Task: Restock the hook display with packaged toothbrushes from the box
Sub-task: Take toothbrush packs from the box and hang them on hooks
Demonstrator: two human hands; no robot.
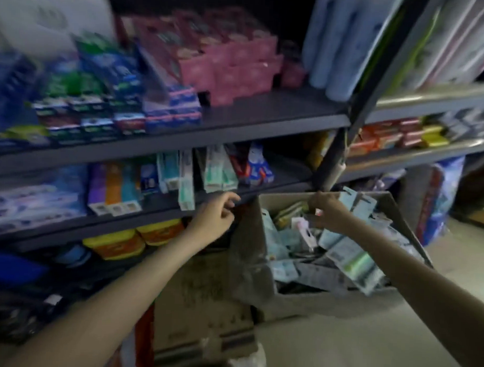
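Observation:
An open cardboard box (399,210) on the floor holds several packaged toothbrushes (353,258) in pale blue and green cards. My right hand (327,211) is over the box and grips toothbrush packs (356,205) that stick up above its fingers. My left hand (219,212) hovers at the front edge of the grey shelf (163,208), fingers loosely curled, and holds nothing that I can make out. Just above it, packaged toothbrushes (218,168) hang in a row under the upper shelf. The picture is blurred.
Shelves at the left carry toothpaste boxes (101,107), pink boxes (225,64) and yellow tubs (115,244). A second cardboard box (203,305) stands in front of the shelving. A dark upright post (335,159) divides the racks. Bare floor (339,346) lies at the lower right.

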